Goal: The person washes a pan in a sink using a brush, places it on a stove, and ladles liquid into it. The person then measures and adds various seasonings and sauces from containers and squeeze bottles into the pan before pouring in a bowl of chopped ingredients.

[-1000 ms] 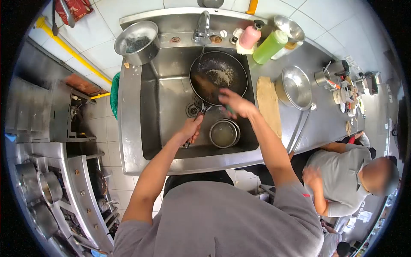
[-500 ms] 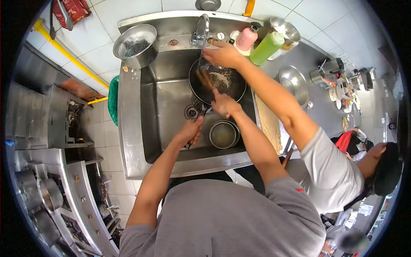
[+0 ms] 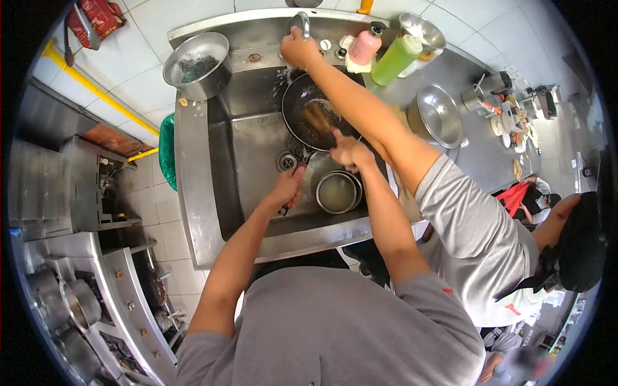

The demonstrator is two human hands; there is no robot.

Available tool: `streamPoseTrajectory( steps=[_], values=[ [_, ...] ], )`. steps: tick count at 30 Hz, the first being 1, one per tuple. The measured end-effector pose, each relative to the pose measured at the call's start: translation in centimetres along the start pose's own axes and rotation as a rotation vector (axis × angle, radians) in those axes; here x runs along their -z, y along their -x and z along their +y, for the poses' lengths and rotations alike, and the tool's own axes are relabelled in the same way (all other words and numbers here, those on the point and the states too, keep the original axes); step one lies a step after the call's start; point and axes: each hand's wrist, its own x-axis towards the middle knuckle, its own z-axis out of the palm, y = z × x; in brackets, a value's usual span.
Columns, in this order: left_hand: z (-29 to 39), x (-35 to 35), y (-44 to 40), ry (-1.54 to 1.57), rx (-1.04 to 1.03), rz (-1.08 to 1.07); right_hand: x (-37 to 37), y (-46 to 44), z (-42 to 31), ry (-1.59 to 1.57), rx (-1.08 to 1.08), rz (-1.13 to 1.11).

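Left hand (image 3: pixel 288 188) is gripping the wok (image 3: pixel 295 106) by its handle (image 3: pixel 304 157), fingers closed; right hand (image 3: pixel 351 153), fingers curled, is holding a brush (image 3: pixel 315 118) inside. Wok is sitting toward the back right corner of the sink (image 3: pixel 254 138).

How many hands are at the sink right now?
3: your left hand on the wok handle, your right hand holding the brush, and a co-worker's hand at the faucet. None seems hidden.

wok (image 3: pixel 300 105) and bowls (image 3: pixel 337 176) in sink (image 3: pixel 254 148)
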Motion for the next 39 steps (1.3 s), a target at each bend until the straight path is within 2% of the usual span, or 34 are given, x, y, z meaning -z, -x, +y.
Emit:
streamPoseTrajectory(
  steps=[1, 3, 4, 6, 7, 8, 10, 11, 13, 14, 16, 19, 21, 22, 24, 26, 27, 28, 31, 34, 35, 36, 38, 39],
  values=[
    [0.5, 0.0, 0.3, -0.006, -0.002, -0.003, 0.3, -0.6, -0.6, -0.004, -0.003, 0.005],
    [1.7, 0.0, 1.0, 0.022, 0.062, 0.042, 0.8, -2.0, -2.7, -0.239, -0.080, 0.208],
    [2.2, 0.2, 1.0, 0.014, 0.052, 0.046, 1.6, -1.1, -3.5, -0.244, -0.074, 0.220],
    [2.2, 0.3, 1.1, 0.078, 0.088, 0.046, 2.2, 2.4, -4.4, -0.226, 0.019, -0.086],
    [1.9, 0.6, 0.8, 0.081, 0.089, 0.043, 2.6, 4.6, -4.4, -0.132, 0.036, -0.139],
    [1.3, 1.2, 0.3, 0.022, 0.057, 0.038, -1.0, 1.5, 0.2, 0.117, 0.191, 0.007],
    [0.8, 1.8, 0.0, -0.041, 0.028, 0.027, 2.5, 6.3, -1.4, 0.018, -0.028, -0.165],
    [0.9, 1.7, 0.1, -0.074, 0.029, 0.030, 3.0, 6.8, -1.8, 0.011, -0.037, -0.165],
    [1.7, 1.5, 0.5, -0.114, 0.027, 0.023, 4.1, 6.1, -2.5, -0.433, 0.053, -0.334],
    [2.1, 1.4, 0.9, -0.132, 0.054, 0.040, 3.0, 3.5, -1.9, -0.747, 0.137, -0.346],
    [2.3, 1.2, 1.2, -0.165, 0.084, 0.049, 1.0, -0.8, -2.9, -1.237, 0.063, -0.154],
    [2.1, 1.7, 1.0, -0.190, 0.045, 0.064, -0.4, -2.2, -3.7, -1.180, -0.067, -0.018],
    [2.0, 2.3, 0.5, -0.230, 0.007, 0.031, -2.1, -2.1, 0.2, -0.619, 0.333, -0.125],
    [2.1, 2.6, 0.4, -0.228, 0.002, 0.036, -0.7, -0.1, 1.7, -0.281, 0.233, -0.210],
    [1.5, 2.2, 0.6, -0.274, 0.044, 0.053, 5.3, 6.7, -1.3, -0.213, -0.153, -0.308],
    [1.2, 1.8, 0.8, -0.260, 0.047, 0.054, 5.4, 4.0, -0.1, -0.298, -0.236, -0.198],
    [1.2, 1.7, 0.8, -0.248, 0.048, 0.058, 4.6, 1.8, -0.1, -0.220, -0.157, -0.017],
    [0.8, 1.7, 0.6, -0.250, 0.049, 0.056, 4.3, 1.3, -1.5, -0.268, -0.141, 0.071],
    [0.8, 2.5, 0.2, -0.331, 0.029, 0.127, 2.7, 1.9, -2.7, -0.289, -0.016, -0.048],
    [1.3, 3.0, 0.8, -0.346, -0.015, 0.087, 2.2, 3.6, 0.5, 0.359, 0.080, -0.131],
    [1.3, 2.7, 0.9, -0.366, -0.022, 0.097, 3.3, 4.0, 0.5, 0.321, -0.111, -0.126],
    [1.4, 2.5, 1.0, -0.395, -0.034, 0.105, 1.0, -0.1, 4.2, 0.395, -0.087, 0.061],
    [0.9, 2.3, 0.6, -0.425, -0.056, 0.137, 2.0, 0.8, 2.4, 0.223, -0.108, 0.012],
    [0.8, 2.4, 0.3, -0.453, -0.078, 0.173, 3.5, 3.7, -0.2, 0.270, -0.075, -0.088]
  ],
)
